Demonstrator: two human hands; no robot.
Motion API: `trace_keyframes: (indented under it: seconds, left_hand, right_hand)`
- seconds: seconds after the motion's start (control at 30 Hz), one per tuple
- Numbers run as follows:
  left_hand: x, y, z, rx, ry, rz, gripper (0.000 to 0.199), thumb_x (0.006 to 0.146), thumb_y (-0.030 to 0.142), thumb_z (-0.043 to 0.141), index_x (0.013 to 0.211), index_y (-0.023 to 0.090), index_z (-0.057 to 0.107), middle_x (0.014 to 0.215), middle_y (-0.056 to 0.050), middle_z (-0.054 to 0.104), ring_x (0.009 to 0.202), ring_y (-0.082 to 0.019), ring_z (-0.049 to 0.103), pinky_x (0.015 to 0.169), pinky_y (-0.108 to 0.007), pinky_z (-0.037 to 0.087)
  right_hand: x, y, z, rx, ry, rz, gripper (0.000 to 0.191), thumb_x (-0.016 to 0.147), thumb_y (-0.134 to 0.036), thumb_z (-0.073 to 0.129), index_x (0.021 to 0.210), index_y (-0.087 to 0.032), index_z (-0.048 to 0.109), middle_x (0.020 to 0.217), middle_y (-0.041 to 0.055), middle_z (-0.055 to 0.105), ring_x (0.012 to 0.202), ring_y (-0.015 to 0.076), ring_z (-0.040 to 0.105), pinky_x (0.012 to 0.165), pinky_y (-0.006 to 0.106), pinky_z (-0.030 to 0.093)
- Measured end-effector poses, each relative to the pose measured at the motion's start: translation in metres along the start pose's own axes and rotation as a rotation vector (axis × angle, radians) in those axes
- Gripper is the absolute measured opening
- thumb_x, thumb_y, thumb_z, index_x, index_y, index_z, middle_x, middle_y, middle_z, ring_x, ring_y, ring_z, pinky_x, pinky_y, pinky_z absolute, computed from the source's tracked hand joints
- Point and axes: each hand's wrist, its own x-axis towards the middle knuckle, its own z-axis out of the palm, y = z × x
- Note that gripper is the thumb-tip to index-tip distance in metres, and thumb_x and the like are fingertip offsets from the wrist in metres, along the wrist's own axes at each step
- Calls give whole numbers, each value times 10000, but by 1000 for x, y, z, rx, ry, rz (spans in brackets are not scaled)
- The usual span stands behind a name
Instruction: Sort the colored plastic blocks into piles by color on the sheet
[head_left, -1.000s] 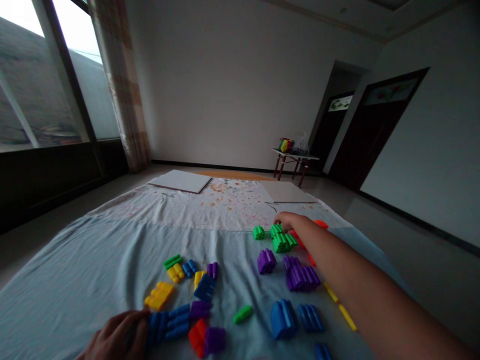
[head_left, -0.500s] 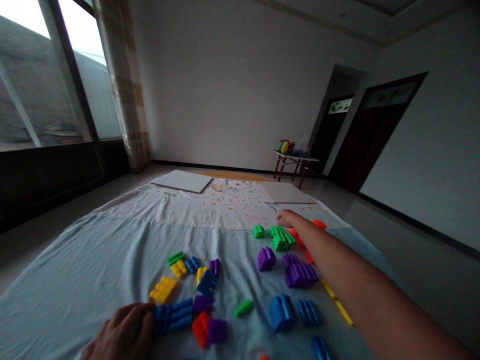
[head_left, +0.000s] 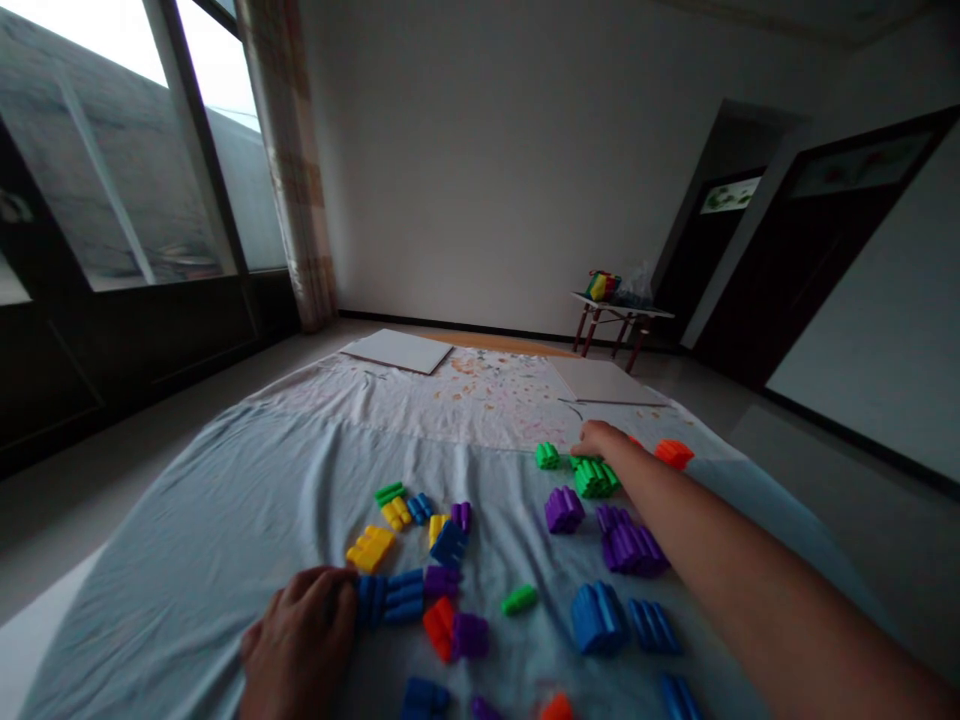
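My left hand lies at the lower left with its fingers curled round the end of a blue building block. That block sits in a row with another blue block and a purple block. Far across the cloth, my right hand has its fingers bent together at the back edge of the green building blocks. Its fingertips touch a green piece there, partly hidden by the hand. A small green block stands just left of it, and orange blocks lie to the right of the wrist.
Purple blocks and blue blocks stand grouped on the right of the cloth. A yellow block and several small ones lie left of centre. Two flat boards, one white and one beige, rest at the far end.
The whole view has swung left, so the scene sits further right. My right hand has come down closer to the green blocks. My left hand stays at the blue block.
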Motion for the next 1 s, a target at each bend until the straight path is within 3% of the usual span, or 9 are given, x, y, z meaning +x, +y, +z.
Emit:
trace_keyframes:
  seconds: [0.1, 0.17, 0.23, 0.3, 0.43, 0.57, 0.7, 0.87, 1.0]
  left_hand:
    - [-3, 5, -3, -1, -17, -13, 374, 838, 386, 333, 928, 308, 687, 1103, -31, 646, 1041, -235, 553, 839, -406, 378]
    - [-4, 7, -6, -8, -21, -13, 365, 841, 373, 336, 932, 306, 683, 1101, -33, 643, 1049, -233, 547, 859, -410, 365]
    - [-6, 10, -8, -22, -39, -25, 350, 839, 365, 349, 932, 306, 681, 1100, -32, 640, 1057, -233, 543, 861, -411, 360]
    - [-7, 12, -10, -40, -43, -29, 349, 843, 361, 347, 932, 303, 679, 1100, -33, 637, 1061, -233, 541, 856, -411, 357]
    - [-9, 15, -11, -67, -6, -22, 346, 854, 350, 345, 947, 286, 672, 1098, -44, 636, 1047, -232, 545, 860, -410, 345]
    - [-12, 19, -12, -81, 11, -34, 356, 871, 337, 332, 1012, 255, 648, 1120, -61, 637, 1066, -239, 531, 888, -422, 328]
    - [-13, 23, -15, -88, 33, -58, 390, 887, 288, 289, 1097, 223, 611, 1181, -72, 625, 1121, -251, 494, 934, -437, 308]
    - [-13, 20, -15, -88, 7, -66, 416, 892, 325, 254, 1101, 217, 598, 1205, -69, 608, 1125, -266, 483, 950, -453, 305]
    - [-13, 18, -13, -35, 36, -25, 439, 887, 287, 231, 1123, 172, 582, 1213, -93, 600, 1145, -274, 471, 962, -441, 307]
  right_hand:
    - [-8, -12, -13, 11, 76, -28, 395, 733, -424, 648, 1028, -161, 655, 979, 137, 680, 941, 244, 631, 768, 308, 473]
    - [-14, -34, -21, 41, 134, -99, 429, 815, -411, 559, 1132, -125, 605, 1123, 181, 628, 1052, 268, 587, 844, 340, 450]
    - [-23, -70, -24, 81, 167, -223, 443, 860, -369, 501, 1212, -105, 553, 1222, 190, 575, 1121, 264, 547, 914, 344, 416]
    - [-37, -116, -21, 126, 152, -400, 427, 863, -341, 508, 1240, -142, 540, 1254, 138, 567, 1127, 216, 545, 948, 291, 394]
    - [-74, -212, 3, 183, 35, -724, 447, 794, -407, 605, 1214, -258, 572, 1263, 35, 582, 1161, 180, 521, 976, 259, 376]
    - [-100, -267, 33, 211, -77, -790, 572, 752, -553, 588, 1245, -267, 549, 1335, 77, 523, 1225, 290, 458, 976, 462, 385]
    - [-114, -277, 51, 227, -164, -717, 683, 710, -672, 545, 1264, -273, 533, 1398, 129, 429, 1271, 369, 374, 961, 608, 328]
    - [-139, -261, 55, 203, -153, -726, 561, 724, -641, 543, 1205, -355, 576, 1363, 90, 458, 1262, 347, 382, 963, 604, 324]
    - [-160, -243, 53, 170, -133, -766, 520, 766, -612, 503, 1192, -330, 597, 1339, 112, 487, 1244, 350, 406, 960, 589, 334]
